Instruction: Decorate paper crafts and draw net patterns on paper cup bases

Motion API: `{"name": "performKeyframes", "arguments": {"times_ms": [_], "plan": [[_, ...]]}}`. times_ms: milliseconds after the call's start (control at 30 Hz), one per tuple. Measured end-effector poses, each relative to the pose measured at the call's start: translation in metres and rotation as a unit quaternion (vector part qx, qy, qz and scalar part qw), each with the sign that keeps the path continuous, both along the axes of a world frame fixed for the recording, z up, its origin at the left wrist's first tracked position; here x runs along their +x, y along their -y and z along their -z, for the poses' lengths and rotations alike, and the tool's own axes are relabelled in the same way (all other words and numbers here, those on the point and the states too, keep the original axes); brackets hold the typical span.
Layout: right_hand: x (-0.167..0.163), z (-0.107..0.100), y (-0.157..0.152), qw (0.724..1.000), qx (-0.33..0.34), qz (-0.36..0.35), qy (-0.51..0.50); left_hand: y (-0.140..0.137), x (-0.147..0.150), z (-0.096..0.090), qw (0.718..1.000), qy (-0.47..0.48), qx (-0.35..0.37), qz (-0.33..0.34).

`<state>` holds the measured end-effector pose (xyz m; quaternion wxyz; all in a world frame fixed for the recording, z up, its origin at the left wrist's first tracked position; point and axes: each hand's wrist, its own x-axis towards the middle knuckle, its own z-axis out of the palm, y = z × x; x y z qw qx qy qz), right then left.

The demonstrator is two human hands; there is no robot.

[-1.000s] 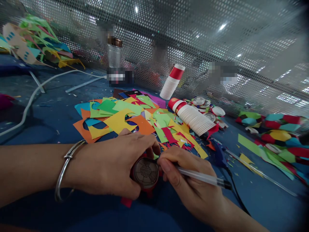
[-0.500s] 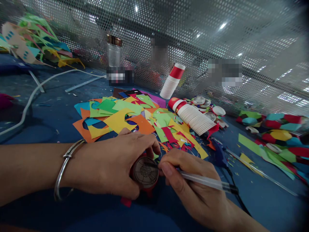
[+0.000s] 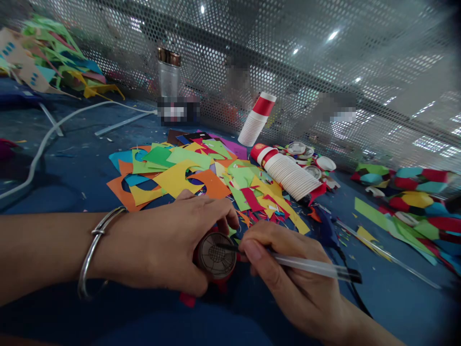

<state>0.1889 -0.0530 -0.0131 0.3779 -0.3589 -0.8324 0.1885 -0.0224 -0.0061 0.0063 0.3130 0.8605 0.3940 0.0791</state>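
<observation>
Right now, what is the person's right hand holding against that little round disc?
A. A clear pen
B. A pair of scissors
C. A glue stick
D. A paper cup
A: the right hand grips a clear pen, its tip on the round disc steadied by the left hand.

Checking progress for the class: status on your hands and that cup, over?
Left hand grips upturned cup. Right hand holds pen, tip on cup base. Paper scraps just beyond, not blocking.
</observation>
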Motion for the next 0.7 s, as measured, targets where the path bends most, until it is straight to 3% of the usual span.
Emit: {"name": "performKeyframes", "arguments": {"times_ms": [433,700], "plan": [[0.001,0.002,0.000,1.000,0.008,-0.005,0.013,0.000,0.001,-0.001,1.000,-0.008,-0.002,0.003],[-0.004,0.004,-0.004,1.000,0.010,-0.012,-0.007,-0.007,-0.007,0.012,0.999,0.022,0.013,0.034]]}}
